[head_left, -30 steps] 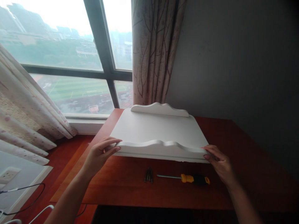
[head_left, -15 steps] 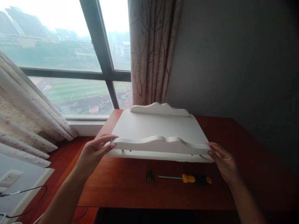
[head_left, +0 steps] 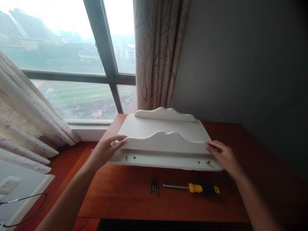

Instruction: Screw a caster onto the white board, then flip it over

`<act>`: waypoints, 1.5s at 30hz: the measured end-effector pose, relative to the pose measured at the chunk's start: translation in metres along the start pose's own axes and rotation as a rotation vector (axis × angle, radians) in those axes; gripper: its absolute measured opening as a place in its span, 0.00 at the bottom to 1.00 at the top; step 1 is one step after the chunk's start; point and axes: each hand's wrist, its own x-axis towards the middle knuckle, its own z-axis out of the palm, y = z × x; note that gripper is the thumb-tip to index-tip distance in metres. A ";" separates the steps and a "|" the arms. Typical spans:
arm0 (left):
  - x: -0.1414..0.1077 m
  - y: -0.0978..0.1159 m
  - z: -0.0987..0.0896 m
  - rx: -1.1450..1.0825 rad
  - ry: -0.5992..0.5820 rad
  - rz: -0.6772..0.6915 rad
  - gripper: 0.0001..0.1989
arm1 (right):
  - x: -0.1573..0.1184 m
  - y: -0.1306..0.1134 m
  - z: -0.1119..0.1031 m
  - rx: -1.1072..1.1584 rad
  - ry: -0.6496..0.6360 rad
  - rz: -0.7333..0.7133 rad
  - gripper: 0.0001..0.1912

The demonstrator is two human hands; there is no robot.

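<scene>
A white wavy-edged panel is held upright by its two ends over a white board. My left hand pinches its left end, and my right hand pinches the right end. In front of the panel, along the board's near edge, stand a left wooden dowel and a right wooden dowel, with a dark hole beside each. A matching wavy panel stands at the board's far edge. Whether the held panel touches the board I cannot tell.
On the reddish-brown table, in front of the board, lie several bolts and a yellow and black screwdriver. Behind are a window, a curtain and a grey wall. Cables hang at the lower left.
Both hands have shifted the held panel back, away from the board's near edge, and its broad face now shows. The dowels and holes are more exposed. The view has moved slightly.
</scene>
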 end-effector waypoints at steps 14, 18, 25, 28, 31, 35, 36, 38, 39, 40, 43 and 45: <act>0.009 -0.007 0.007 0.112 0.183 0.485 0.11 | 0.004 0.005 0.000 -0.301 0.161 -0.496 0.11; 0.008 -0.008 0.010 0.136 0.174 0.479 0.10 | 0.004 0.010 0.002 -0.342 0.141 -0.533 0.11; 0.006 -0.012 0.009 0.166 0.057 0.424 0.07 | 0.006 0.011 0.003 -0.401 0.150 -0.550 0.07; 0.005 -0.012 0.007 0.141 0.032 0.429 0.08 | 0.005 0.009 0.003 -0.374 0.126 -0.543 0.06; 0.004 -0.012 0.004 0.095 0.038 0.437 0.07 | 0.004 0.010 -0.001 -0.324 0.106 -0.522 0.05; 0.011 -0.011 0.003 -0.001 0.077 0.330 0.09 | 0.012 0.013 -0.009 -0.212 0.082 -0.388 0.06; 0.017 -0.011 0.003 -0.039 0.092 0.278 0.10 | 0.019 0.014 -0.011 -0.168 0.078 -0.332 0.07; 0.035 -0.014 0.005 -0.126 0.124 0.171 0.13 | 0.037 0.017 -0.011 -0.061 0.074 -0.200 0.10; 0.047 -0.016 0.007 -0.159 0.144 0.117 0.15 | 0.049 0.019 -0.011 -0.006 0.072 -0.132 0.12; 0.060 -0.019 0.009 -0.168 0.148 0.091 0.16 | 0.062 0.022 -0.009 0.044 0.070 -0.063 0.14; 0.100 -0.027 0.017 -0.186 0.161 0.056 0.20 | 0.105 0.031 -0.001 0.093 0.079 0.020 0.20; 0.124 -0.031 0.023 -0.195 0.142 0.035 0.23 | 0.132 0.037 0.007 0.107 0.084 0.043 0.23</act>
